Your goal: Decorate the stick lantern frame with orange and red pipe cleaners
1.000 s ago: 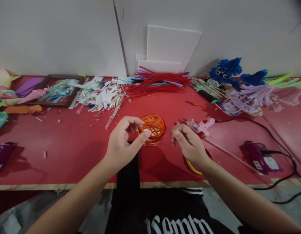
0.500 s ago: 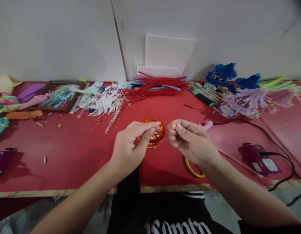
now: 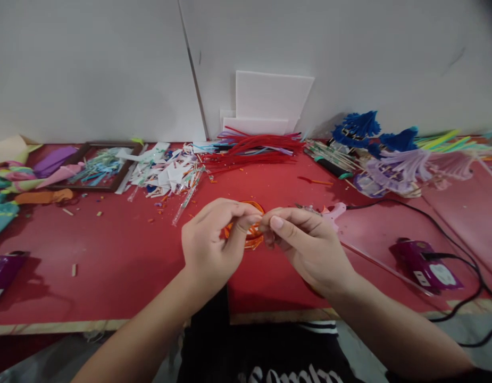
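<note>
My left hand (image 3: pixel 216 242) is raised over the red table, its thumb and forefinger pinched together. The fingertips of my right hand (image 3: pixel 303 242) meet those of the left, also in a pinch. Whatever sits between the fingertips is too small or hidden to name. Beneath and behind them lies a round orange openwork piece (image 3: pixel 253 243), partly covered by my hands. Just beyond my right hand rests a pink glue gun (image 3: pixel 335 213), with its body mostly hidden.
Red pipe cleaners (image 3: pixel 261 146) lie in a bundle at the back, before white boards (image 3: pixel 273 98). White scraps (image 3: pixel 169 170) and a brown frame (image 3: pixel 90 186) are to the left. Blue and lilac fringed pieces (image 3: pixel 405 165) stand right, near a purple power box (image 3: pixel 427 263) with a black cable (image 3: pixel 471 266).
My hands have come together, the right moving left until its fingertips meet the left's. The yellow ring is now mostly hidden behind my right hand. The view has tilted slightly.
</note>
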The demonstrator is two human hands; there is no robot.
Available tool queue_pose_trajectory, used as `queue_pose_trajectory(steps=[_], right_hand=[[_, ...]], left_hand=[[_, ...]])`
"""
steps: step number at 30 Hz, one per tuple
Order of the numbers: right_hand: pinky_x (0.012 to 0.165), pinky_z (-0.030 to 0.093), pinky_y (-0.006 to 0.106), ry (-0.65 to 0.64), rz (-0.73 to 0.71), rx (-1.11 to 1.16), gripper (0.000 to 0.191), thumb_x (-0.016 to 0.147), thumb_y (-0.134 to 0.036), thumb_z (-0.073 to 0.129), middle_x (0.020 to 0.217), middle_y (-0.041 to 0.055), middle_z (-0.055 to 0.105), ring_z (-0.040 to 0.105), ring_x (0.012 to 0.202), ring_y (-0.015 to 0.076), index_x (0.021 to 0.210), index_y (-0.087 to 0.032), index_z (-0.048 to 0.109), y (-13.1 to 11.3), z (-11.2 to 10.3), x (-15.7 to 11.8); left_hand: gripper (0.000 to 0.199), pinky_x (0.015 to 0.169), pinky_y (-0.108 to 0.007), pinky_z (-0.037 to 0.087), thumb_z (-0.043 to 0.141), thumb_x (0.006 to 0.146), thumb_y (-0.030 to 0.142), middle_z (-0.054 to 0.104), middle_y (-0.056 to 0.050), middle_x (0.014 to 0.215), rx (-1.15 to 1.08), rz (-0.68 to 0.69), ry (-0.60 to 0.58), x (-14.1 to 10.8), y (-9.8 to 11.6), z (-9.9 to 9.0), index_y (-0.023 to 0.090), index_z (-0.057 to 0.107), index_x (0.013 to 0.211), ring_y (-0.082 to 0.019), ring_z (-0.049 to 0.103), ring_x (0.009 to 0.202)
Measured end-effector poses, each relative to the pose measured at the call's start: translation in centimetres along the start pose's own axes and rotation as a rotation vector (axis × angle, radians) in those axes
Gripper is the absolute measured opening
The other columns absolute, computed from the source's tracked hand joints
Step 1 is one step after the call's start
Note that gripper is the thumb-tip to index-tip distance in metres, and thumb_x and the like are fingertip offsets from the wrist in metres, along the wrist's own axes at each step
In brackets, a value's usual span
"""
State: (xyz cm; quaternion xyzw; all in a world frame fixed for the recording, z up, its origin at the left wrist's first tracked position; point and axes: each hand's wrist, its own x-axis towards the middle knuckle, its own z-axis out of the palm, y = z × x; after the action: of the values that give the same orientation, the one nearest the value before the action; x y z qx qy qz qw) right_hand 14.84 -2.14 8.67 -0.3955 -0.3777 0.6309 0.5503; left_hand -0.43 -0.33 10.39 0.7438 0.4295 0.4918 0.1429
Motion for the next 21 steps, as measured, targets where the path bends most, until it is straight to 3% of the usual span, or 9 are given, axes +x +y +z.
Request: queue_pose_trajectory(steps=[4, 8, 11, 21], right_hand=[[0.053, 0.046, 0.024, 0.038, 0.036, 0.087, 0.012, 0.072, -0.033, 0.076, 0.065, -0.0005, 0.066, 0.055, 0.054, 0.0088, 0.073, -0.021, 0.074, 0.0, 0.2, 0.3], [0.049, 0.044, 0.023, 0.011, 0.063, 0.128, 0.014, 0.072, -0.035, 0.076, 0.059, -0.0016, 0.062, 0.052, 0.052, 0.008, 0.072, -0.021, 0.073, 0.1, 0.5, 0.6], [0.045, 0.04, 0.022, 0.0, 0.05, 0.134, 0.014, 0.073, -0.035, 0.075, 0.052, -0.0034, 0.056, 0.048, 0.048, 0.0072, 0.071, -0.021, 0.074, 0.1, 0.9, 0.6], [0.048, 0.042, 0.023, 0.006, 0.005, -0.087, 0.017, 0.079, -0.037, 0.07, 0.057, -0.0025, 0.058, 0.049, 0.051, 0.0082, 0.076, -0.02, 0.072, 0.5, 1.1, 0.4]], left_hand=[[0.008, 0.066, -0.026, 0.056, 0.064, 0.085, 0.019, 0.073, 0.001, 0.077, -0.079, -0.072, 0.015, 0.2, -0.8, -0.5, 0.023, 0.069, 0.079, -0.013, 0.067, 0.071], [0.015, 0.068, -0.024, 0.055, 0.067, 0.081, 0.011, 0.074, 0.001, 0.083, -0.104, 0.023, -0.051, 0.2, -0.6, -0.5, 0.024, 0.073, 0.085, -0.011, 0.067, 0.074], [0.015, 0.065, -0.023, 0.054, 0.07, 0.078, 0.009, 0.07, -0.001, 0.084, -0.091, 0.072, -0.001, 0.2, -0.2, -0.3, 0.023, 0.074, 0.084, -0.011, 0.065, 0.073], [0.011, 0.068, -0.027, 0.052, 0.06, 0.083, 0.008, 0.061, -0.004, 0.081, 0.128, 0.157, 0.052, -0.1, 0.0, 0.2, 0.018, 0.064, 0.083, -0.014, 0.06, 0.075]])
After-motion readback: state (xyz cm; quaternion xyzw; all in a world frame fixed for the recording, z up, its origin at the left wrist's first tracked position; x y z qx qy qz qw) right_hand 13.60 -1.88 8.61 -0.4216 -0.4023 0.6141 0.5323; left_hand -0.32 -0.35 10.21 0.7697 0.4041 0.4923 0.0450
